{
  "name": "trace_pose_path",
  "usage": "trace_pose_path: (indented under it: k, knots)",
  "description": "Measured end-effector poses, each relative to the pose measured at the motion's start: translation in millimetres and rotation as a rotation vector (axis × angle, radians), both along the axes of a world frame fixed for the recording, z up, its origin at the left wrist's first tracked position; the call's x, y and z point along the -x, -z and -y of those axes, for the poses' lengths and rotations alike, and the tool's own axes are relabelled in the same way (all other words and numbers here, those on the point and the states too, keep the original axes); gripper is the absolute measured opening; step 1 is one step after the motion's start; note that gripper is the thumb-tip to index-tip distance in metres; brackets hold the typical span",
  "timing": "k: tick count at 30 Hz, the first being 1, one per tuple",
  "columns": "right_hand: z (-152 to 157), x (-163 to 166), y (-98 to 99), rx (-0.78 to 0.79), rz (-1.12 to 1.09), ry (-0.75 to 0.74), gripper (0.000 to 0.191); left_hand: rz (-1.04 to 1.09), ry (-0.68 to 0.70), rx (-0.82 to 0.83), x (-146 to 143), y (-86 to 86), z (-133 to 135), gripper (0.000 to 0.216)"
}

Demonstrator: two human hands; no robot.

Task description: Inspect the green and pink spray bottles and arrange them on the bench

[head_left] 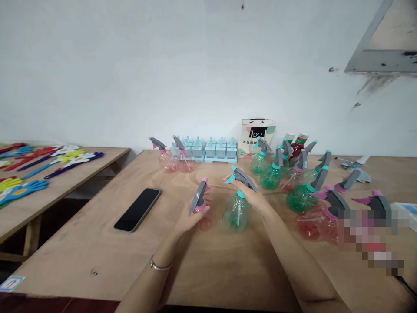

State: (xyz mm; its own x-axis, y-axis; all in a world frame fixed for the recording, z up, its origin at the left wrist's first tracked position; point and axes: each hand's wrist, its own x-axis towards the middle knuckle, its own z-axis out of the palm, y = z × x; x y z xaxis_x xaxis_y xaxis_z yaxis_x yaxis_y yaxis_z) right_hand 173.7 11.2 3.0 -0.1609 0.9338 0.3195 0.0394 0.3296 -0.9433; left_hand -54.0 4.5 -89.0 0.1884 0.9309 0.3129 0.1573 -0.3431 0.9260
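My left hand (188, 221) is closed round the neck of a clear pink spray bottle (206, 219) with a grey and pink trigger head. To its right, a green spray bottle (233, 215) has a grey and turquoise head, and my right hand (252, 195) grips that head from behind, fingertips near the trigger. Both bottles are roughly upright at the middle of the table. The palm side of each hand and some fingers are hidden. A thin bracelet (160, 266) circles my left wrist.
Several more spray bottles (271, 177) crowd the right side. Two pink ones (167, 161) stand at the back beside pale blue ice-pop molds (221, 151) and a paper bag (256, 139). A phone (138, 209) lies left. Hand-shaped clappers (22, 191) cover another table.
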Motion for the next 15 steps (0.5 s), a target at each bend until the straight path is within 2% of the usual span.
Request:
trace_pose_path:
  k: [4,6,11,15]
  knots:
    - [-1,-23,-1.1,0.013,0.234,0.017,0.027,0.033,-0.008,0.009,-2,-2.5,1,0.048]
    - [-5,-40,0.6,0.013,0.310,0.085,0.027,0.030,-0.010,-0.014,-2,-3.7,2,0.049]
    - [-25,-80,9.6,-0.017,0.219,0.481,0.030,0.027,-0.013,-0.033,-2,-3.2,1,0.047]
    - [-28,-103,19.3,-0.069,0.125,0.607,0.034,0.023,-0.020,-0.043,-1,-1.3,0,0.046]
